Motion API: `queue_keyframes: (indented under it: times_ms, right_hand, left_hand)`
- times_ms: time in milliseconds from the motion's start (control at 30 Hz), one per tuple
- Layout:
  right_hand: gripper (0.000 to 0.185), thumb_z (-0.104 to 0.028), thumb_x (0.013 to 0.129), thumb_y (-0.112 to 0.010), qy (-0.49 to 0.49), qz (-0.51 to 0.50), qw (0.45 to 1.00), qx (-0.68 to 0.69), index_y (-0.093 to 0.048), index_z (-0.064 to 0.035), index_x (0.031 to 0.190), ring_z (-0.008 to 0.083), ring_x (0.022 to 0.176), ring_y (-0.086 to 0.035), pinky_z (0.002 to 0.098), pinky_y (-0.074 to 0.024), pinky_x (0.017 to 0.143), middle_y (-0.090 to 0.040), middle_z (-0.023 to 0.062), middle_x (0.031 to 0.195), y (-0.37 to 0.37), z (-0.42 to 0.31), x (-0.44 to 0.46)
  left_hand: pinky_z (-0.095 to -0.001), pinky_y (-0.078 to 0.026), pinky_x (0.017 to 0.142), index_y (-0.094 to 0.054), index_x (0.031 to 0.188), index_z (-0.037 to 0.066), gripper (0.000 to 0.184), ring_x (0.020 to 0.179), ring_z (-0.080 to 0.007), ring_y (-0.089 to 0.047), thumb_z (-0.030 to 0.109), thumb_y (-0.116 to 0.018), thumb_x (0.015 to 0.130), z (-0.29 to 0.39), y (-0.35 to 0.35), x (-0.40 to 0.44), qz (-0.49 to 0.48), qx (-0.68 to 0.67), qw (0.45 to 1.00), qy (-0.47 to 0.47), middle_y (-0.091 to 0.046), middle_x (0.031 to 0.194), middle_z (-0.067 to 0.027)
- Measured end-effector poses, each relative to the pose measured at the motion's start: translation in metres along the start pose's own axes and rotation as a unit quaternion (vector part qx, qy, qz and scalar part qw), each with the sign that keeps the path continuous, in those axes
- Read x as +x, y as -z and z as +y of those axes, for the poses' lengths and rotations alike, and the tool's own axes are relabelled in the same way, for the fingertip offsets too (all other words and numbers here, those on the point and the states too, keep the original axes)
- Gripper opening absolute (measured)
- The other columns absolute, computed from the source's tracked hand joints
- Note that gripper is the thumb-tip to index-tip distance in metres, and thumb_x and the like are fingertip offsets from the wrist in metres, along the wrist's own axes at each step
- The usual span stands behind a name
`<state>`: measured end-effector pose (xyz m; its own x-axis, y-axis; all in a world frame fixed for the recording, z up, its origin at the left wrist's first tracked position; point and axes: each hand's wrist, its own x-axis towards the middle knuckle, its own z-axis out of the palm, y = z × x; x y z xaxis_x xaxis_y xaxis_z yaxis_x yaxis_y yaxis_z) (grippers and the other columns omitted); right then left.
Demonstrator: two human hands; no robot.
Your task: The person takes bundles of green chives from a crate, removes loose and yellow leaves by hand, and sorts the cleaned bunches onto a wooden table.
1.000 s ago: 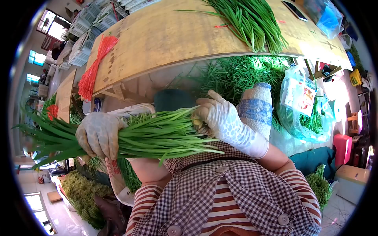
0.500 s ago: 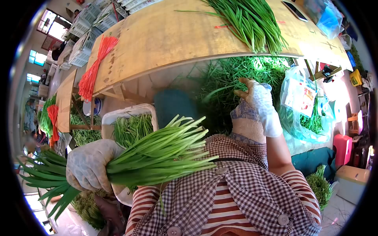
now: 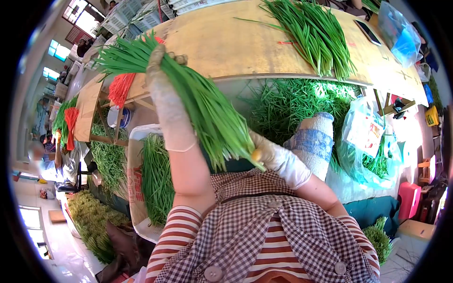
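A bunch of long green garlic chives [image 3: 205,106] slants across in front of me, leaf tips up at the left and pale cut ends down at the right. My left hand [image 3: 162,82], in a pale, stained glove, is wrapped round the leafy part, above the table's near edge. At the cut ends is my right hand [image 3: 273,153], also gloved, with its thumb and fingers closed on the stems; part of its grip is hidden behind them. Another pile of garlic chives [image 3: 314,40] lies on the wooden table [image 3: 226,45].
Red ties [image 3: 121,88] hang at the table's left end. A phone [image 3: 367,32] and blue plastic bag [image 3: 400,35] are at the right. Below stand a white crate [image 3: 137,165] of chives, loose green trimmings [image 3: 278,106] and a clear bag [image 3: 349,155]. A person sits far left.
My left hand has swung the bunch up and right from beside the crate. My right hand has come down and left from the trimmings to the cut ends.
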<state>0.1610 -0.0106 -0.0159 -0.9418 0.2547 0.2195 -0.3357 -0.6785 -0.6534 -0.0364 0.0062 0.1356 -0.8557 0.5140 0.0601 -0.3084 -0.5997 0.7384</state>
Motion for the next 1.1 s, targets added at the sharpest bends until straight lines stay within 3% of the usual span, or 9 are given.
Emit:
queue_keyframes:
  times_ms: [100,233,400,600,733,800,933,1033,1100]
  right_hand:
    - [0.073,-0.011,0.078,-0.078,-0.024,0.106,0.992,-0.062,-0.042,-0.0079,0.141,0.0149,0.116,-0.053,0.0315,-0.0414,0.101,-0.054,0.0086,0.131,-0.015,0.015,-0.004]
    - [0.036,0.0,0.083,-0.067,-0.19,0.128,0.959,-0.165,-0.06,-0.0007,0.118,0.0199,0.111,-0.058,0.0353,-0.0484,0.096,-0.061,0.0128,0.119,-0.026,-0.003,0.004]
    - [0.042,-0.021,0.08,-0.078,-0.126,0.106,0.975,-0.152,-0.064,-0.0035,0.115,0.0137,0.093,-0.059,0.0293,-0.048,0.087,-0.068,0.0048,0.099,0.0,0.015,0.007]
    - [0.046,-0.006,0.075,-0.08,-0.092,0.136,0.954,-0.251,-0.061,-0.0044,0.116,0.0135,0.088,-0.062,0.0274,-0.0522,0.077,-0.067,0.0049,0.098,-0.04,0.003,0.011]
    - [0.038,-0.005,0.077,-0.077,-0.332,0.148,0.856,-0.368,-0.062,-0.0045,0.113,0.0147,0.088,-0.064,0.0267,-0.0534,0.079,-0.068,0.0069,0.102,-0.046,-0.048,0.022]
    - [0.037,-0.003,0.08,-0.074,-0.019,0.196,0.78,-0.594,-0.061,-0.004,0.114,0.0133,0.09,-0.065,0.0266,-0.0538,0.079,-0.068,0.0066,0.103,-0.025,-0.046,0.001]
    - [0.038,-0.003,0.083,-0.071,-0.122,0.177,0.9,-0.38,-0.056,0.0014,0.118,0.0128,0.094,-0.062,0.0257,-0.051,0.085,-0.066,0.0012,0.102,-0.054,-0.088,-0.013]
    - [0.042,-0.005,0.081,-0.074,-0.196,0.168,0.911,-0.321,-0.056,0.0,0.119,0.0128,0.09,-0.062,0.0295,-0.0517,0.082,-0.066,0.0041,0.099,-0.057,-0.085,-0.023]
    - [0.042,-0.006,0.08,-0.074,-0.123,0.148,0.838,-0.51,-0.057,-0.0014,0.118,0.0132,0.089,-0.062,0.0297,-0.0519,0.081,-0.066,0.008,0.096,-0.051,-0.086,-0.031]
  left_hand:
    - [-0.031,-0.051,0.059,-0.057,0.098,0.0,0.018,0.061,-0.0173,-0.052,0.013,-0.063,0.087,-0.017,-0.001,-0.002,0.044,0.04,0.998,-0.028,-0.052,0.076,-0.0061]
    - [-0.0301,-0.05,0.057,-0.056,0.097,0.002,0.017,0.059,-0.0169,-0.052,0.015,-0.063,0.088,-0.018,-0.002,-0.004,0.063,-0.008,0.998,0.027,-0.052,0.074,-0.0048]
    - [-0.0293,-0.048,0.056,-0.055,0.094,0.005,0.013,0.055,-0.0167,-0.05,0.016,-0.06,0.09,-0.002,-0.002,-0.012,0.024,-0.088,0.995,0.05,-0.05,0.068,-0.0027]
    - [-0.0307,-0.048,0.059,-0.054,0.096,0.006,0.011,0.053,-0.0173,-0.049,0.014,-0.059,0.091,0.005,-0.001,-0.011,0.01,-0.101,0.994,0.042,-0.05,0.067,-0.0026]
    - [-0.0334,-0.05,0.066,-0.055,0.094,0.005,0.009,0.056,-0.0174,-0.05,0.013,-0.058,0.091,0.013,0.005,-0.013,-0.023,-0.145,0.989,0.031,-0.051,0.067,-0.0026]
    - [-0.0366,-0.051,0.075,-0.058,0.091,0.004,0.008,0.06,-0.0166,-0.053,0.012,-0.059,0.09,0.019,0.016,-0.01,-0.082,-0.183,0.98,0.021,-0.053,0.068,-0.0021]
    - [-0.0354,-0.05,0.08,-0.059,0.087,0.004,0.009,0.061,-0.0165,-0.054,0.013,-0.057,0.09,0.028,0.023,-0.012,-0.172,-0.326,0.928,0.05,-0.054,0.069,-0.0028]
    - [-0.0378,-0.051,0.078,-0.058,0.091,0.005,0.014,0.066,-0.0185,-0.057,0.016,-0.05,0.095,0.024,0.022,-0.019,-0.188,-0.321,0.927,0.054,-0.058,0.075,-0.0051]
    - [-0.037,-0.05,0.08,-0.059,0.097,0.004,0.015,0.073,-0.0195,-0.06,0.015,-0.049,0.095,0.025,0.02,-0.022,-0.157,-0.253,0.953,0.057,-0.06,0.082,-0.0064]
